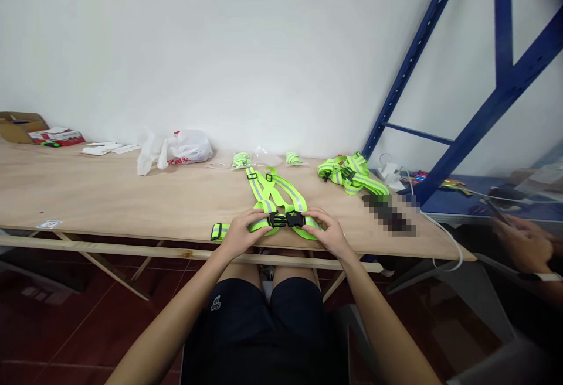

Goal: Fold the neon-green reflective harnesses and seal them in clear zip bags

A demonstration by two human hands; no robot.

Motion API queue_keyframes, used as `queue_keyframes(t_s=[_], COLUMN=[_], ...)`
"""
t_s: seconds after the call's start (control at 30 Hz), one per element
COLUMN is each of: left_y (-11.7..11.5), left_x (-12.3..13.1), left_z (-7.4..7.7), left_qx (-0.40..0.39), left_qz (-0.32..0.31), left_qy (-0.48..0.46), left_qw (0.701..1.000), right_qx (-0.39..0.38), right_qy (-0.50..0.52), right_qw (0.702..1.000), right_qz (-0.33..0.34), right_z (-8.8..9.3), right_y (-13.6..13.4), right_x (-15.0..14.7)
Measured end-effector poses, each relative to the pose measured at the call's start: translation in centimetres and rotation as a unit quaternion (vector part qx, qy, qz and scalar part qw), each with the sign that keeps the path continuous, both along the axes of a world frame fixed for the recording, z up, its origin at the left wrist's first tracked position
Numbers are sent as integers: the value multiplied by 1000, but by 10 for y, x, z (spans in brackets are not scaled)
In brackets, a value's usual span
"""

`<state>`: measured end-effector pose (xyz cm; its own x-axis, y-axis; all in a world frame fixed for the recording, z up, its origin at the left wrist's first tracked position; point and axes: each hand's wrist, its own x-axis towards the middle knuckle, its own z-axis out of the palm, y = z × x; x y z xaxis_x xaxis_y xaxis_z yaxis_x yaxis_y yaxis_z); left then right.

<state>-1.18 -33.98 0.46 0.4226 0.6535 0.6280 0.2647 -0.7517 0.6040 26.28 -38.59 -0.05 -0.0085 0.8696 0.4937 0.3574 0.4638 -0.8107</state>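
A lime-yellow reflective harness (268,188) with silver-grey stripes lies at the center of the frame, on the near edge of a plywood tabletop (109,197). Its black side-release buckle is at the lower edge, the prong half (278,220) facing the socket half (295,219); whether the prong tips have entered the socket is too small to tell. The left hand (244,230) is pinched narrow on the strap end beside the prong half, and the right hand (328,231) is pinched likewise beside the socket half. Above the harness, two clear packets (241,160) (293,159) hold folded lime-yellow webbing. A tangled bundle of similar straps (352,175) lies right of center. At upper left of center sits a white plastic bag (191,146) printed with red Chinese characters, partly folded out of sight. Farther left are white sheets (109,148), a red-and-white carton (57,136) and an open cardboard box (21,128) whose contents are indistinct. The blue-edged label (50,224) at left on the table's front edge and the white logo (215,303) on the dark shorts (264,326) are too small to read. At the right edge, another person's hands (528,244) hold a dark object beyond a blue metal rack (475,115).
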Motion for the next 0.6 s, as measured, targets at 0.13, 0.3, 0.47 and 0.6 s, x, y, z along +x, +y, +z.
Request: queue_keyframes(t_s=[0.13, 0.3, 0.47, 0.6], left_y=[0, 2, 6, 8], left_x=[-1, -1, 0, -1], left_z=[-1, -2, -2, -2], left_qx=[2, 8, 4, -7], left_qz=[1, -3, -2, -3], left_qy=[2, 5, 8, 3], left_qw=[1000, 1000, 1000, 1000], right_qx=[-3, -1, 3, 2], right_qy=[-7, -26, -36, -47], right_qw=[1000, 1000, 999, 999], right_qz=[3, -6, -12, -4], right_z=[2, 4, 3, 3], right_y=[-2, -4, -3, -2], right_x=[-2, -4, -1, -1])
